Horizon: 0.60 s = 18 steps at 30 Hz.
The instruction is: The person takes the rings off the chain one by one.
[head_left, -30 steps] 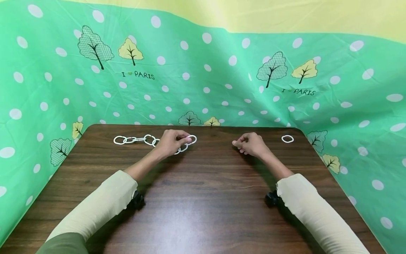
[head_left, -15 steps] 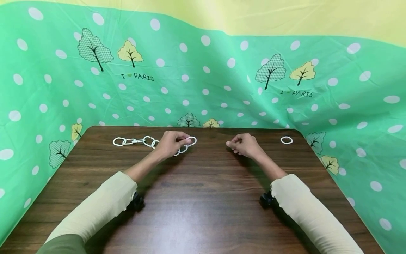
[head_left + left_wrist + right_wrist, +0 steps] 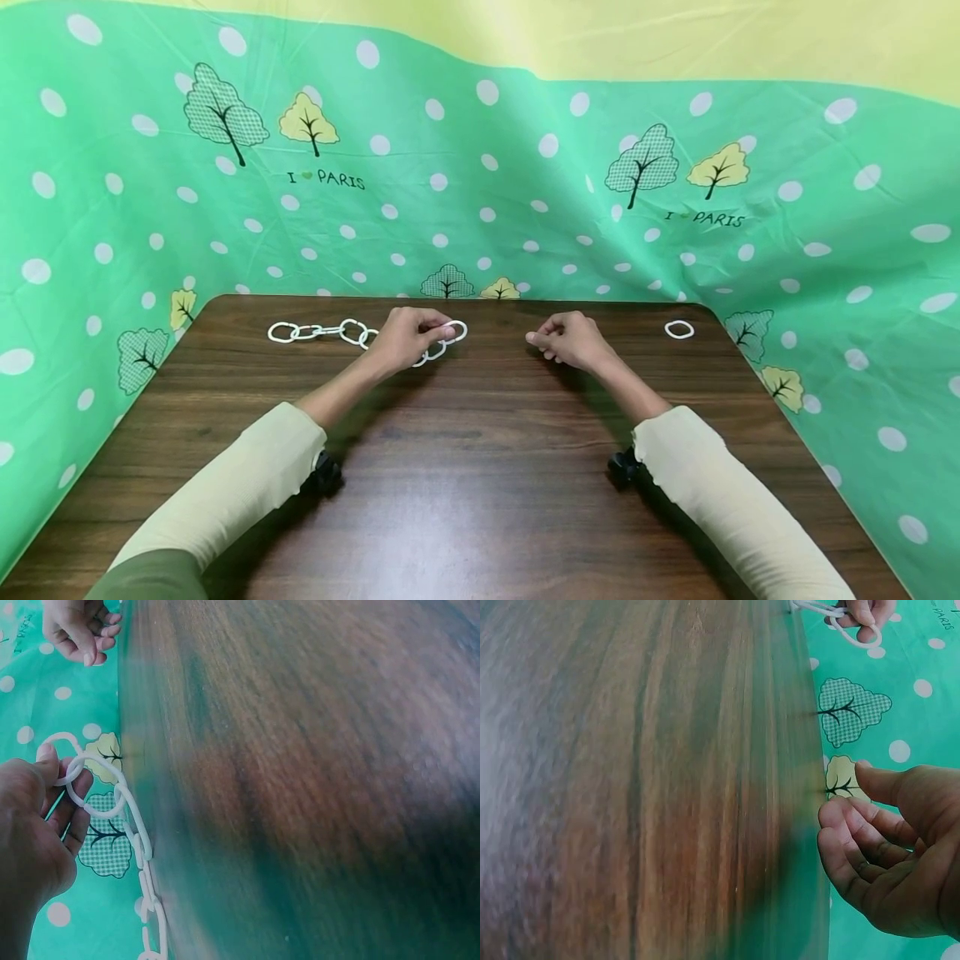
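Note:
My left hand pinches the end link of a white chain between thumb and fingers, lifted above the table. From that link the chain hangs down, then runs left along the tabletop, partly hidden behind the hand in the head view. To the right, apart from the chain, my right hand hovers with nothing held. In the right wrist view, the fingers of that hand bend loosely and the thumb stays apart from them. A single white link lies at the table's far right.
The dark wooden table has its back edge just beyond the hands. A green dotted cloth with printed trees hangs behind it and along both sides.
My right hand has moved left, closer to the left hand. The left hand and the chain stay almost in place, and the single link lies unmoved.

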Each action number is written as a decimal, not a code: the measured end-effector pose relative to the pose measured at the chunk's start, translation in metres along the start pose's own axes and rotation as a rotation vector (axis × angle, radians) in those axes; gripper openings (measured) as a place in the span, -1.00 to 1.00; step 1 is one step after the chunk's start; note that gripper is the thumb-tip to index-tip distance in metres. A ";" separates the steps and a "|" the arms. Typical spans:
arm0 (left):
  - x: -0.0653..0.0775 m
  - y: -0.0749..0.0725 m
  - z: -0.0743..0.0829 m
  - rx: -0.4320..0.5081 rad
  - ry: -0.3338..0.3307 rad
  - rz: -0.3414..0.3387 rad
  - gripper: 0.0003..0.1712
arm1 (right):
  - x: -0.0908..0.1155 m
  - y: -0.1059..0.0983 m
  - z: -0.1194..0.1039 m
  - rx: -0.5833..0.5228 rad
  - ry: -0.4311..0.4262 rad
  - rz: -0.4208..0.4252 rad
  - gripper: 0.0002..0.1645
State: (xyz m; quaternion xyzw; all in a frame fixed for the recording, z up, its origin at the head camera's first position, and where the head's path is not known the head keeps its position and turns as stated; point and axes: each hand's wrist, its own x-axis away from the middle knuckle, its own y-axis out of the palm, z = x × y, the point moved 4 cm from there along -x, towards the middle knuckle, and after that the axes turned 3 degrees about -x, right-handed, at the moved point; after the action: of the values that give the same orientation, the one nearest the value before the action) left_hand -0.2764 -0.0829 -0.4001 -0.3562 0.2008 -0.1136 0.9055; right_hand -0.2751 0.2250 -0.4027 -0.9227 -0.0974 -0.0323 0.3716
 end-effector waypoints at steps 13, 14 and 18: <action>0.001 0.001 0.001 0.002 -0.003 0.002 -0.79 | -0.005 0.015 -0.018 -0.026 -0.089 -0.006 -0.69; 0.001 0.001 0.001 0.002 -0.003 0.001 -0.79 | -0.005 0.016 -0.020 -0.028 -0.101 -0.007 -0.71; 0.000 0.002 0.002 0.005 -0.004 -0.004 -0.79 | -0.006 0.022 -0.028 -0.041 -0.145 -0.010 -0.75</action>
State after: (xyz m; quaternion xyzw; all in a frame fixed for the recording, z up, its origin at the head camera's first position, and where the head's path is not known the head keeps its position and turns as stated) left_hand -0.2753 -0.0803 -0.4005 -0.3544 0.1982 -0.1152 0.9066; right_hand -0.2762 0.1896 -0.3984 -0.9295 -0.1280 0.0306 0.3445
